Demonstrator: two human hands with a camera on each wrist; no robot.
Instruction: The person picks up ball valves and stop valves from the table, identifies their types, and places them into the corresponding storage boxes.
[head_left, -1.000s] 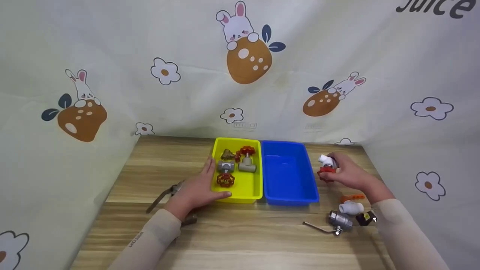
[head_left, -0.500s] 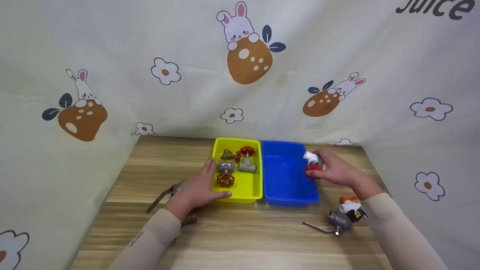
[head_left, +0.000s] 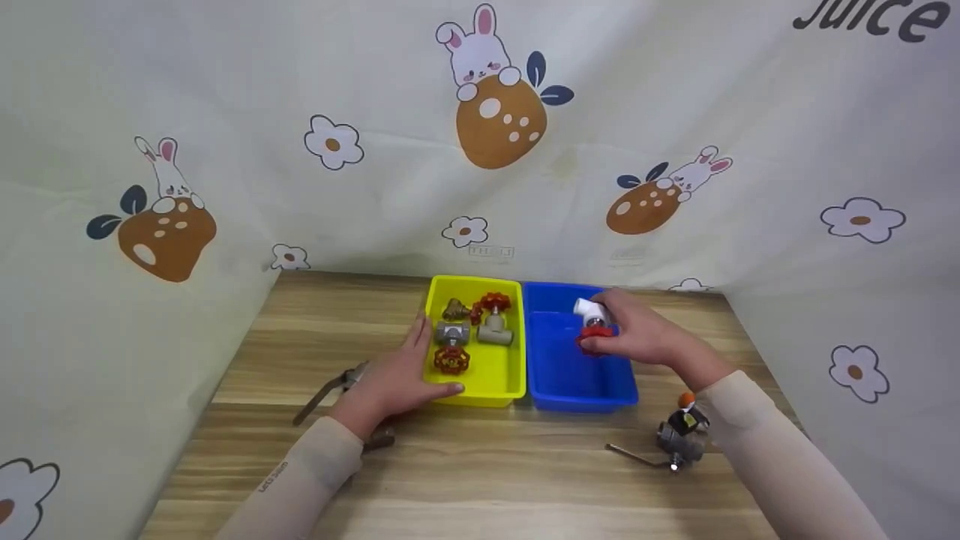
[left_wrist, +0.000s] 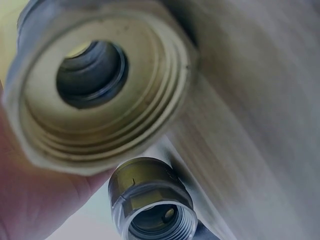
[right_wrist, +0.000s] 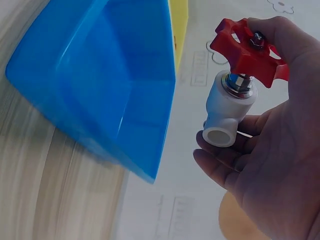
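- I'm carrying the white valve (head_left: 593, 308) over the blue bin (head_left: 555, 364), pinched in my right hand (head_left: 641, 330), thumb at its red wheel (right_wrist: 251, 64).
- Next, I judge, calls for lowering it inside and letting go.
- My left hand (head_left: 397, 375), spread, rests against the yellow bin (head_left: 491, 379), unmoved.
- A second ago the valve was right of the blue bin.

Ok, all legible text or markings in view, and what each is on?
"Juice": backdrop, top right, cut by the frame edge.
"TH...": boxed print on the backdrop; remaining letters too faint.
"Lets Slim", probably: left sleeve, small and blurred.
Faint print farther right on the backdrop: unreadable.
Yellow mark on black part: too small.
White valve: none readable.
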